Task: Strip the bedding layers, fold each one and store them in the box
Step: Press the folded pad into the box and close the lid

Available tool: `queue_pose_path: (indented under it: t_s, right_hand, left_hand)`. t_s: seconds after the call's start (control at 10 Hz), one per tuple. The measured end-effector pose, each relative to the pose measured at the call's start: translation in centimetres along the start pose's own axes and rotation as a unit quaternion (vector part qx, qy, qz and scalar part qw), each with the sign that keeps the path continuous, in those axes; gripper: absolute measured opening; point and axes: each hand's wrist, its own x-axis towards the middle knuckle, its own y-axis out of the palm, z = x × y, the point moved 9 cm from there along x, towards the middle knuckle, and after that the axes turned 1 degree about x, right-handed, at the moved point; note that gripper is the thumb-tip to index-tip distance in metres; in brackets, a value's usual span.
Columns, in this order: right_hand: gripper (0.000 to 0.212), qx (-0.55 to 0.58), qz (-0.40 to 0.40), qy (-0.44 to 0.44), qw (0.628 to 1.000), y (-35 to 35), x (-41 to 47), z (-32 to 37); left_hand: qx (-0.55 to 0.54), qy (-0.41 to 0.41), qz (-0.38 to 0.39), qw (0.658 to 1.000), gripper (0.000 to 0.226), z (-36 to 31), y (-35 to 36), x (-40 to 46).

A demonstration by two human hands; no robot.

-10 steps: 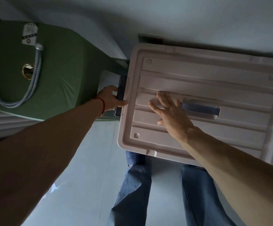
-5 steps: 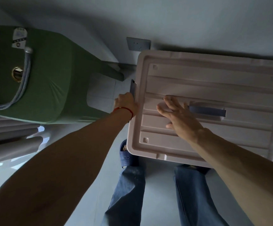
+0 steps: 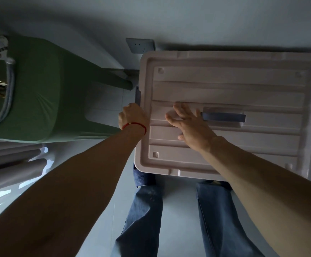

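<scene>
A pale pink storage box with its ribbed lid (image 3: 243, 89) on stands on the floor in front of me, against the wall. My right hand (image 3: 190, 125) lies flat on the lid with straight fingers, just left of the blue lid handle (image 3: 225, 117). My left hand (image 3: 132, 117) is at the box's left side, fingers curled down over the blue side latch (image 3: 138, 95), which it mostly hides. No bedding shows in view.
A green chair (image 3: 39, 93) with a grey cord draped on it stands left of the box. A wall socket (image 3: 140, 45) sits behind the box. Grey curtain folds (image 3: 11, 164) are at lower left. My jeans-clad legs and a blue slipper (image 3: 140, 178) are below the box.
My left hand has slid down the box's left edge onto the side latch and curled over it. My right hand stays flat on the lid. The view has shifted slightly.
</scene>
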Motion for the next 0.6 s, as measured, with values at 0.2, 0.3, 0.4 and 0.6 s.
queue_pose_path:
  t_s: [0.2,0.3,0.4,0.6]
  right_hand:
    - [0.084,-0.011,0.013,-0.001,1.000,-0.2,0.1,0.5]
    - [0.083,-0.012,0.024,-0.001,1.000,-0.6,0.2,0.5]
    - [0.082,-0.026,0.038,-0.005,0.999,-0.6,0.2,0.7]
    - [0.090,-0.058,-0.014,-0.006,0.998,-2.0,-4.7,1.5]
  left_hand:
    - [-0.050,-0.032,0.032,0.998,0.038,3.4,3.0,-2.6]
    - [-0.051,-0.038,0.002,0.998,0.034,3.0,2.5,-2.7]
    - [-0.038,-0.037,0.006,0.999,0.036,3.0,2.4,-2.9]
    - [-0.065,0.026,0.036,0.997,0.037,3.0,0.4,-6.1]
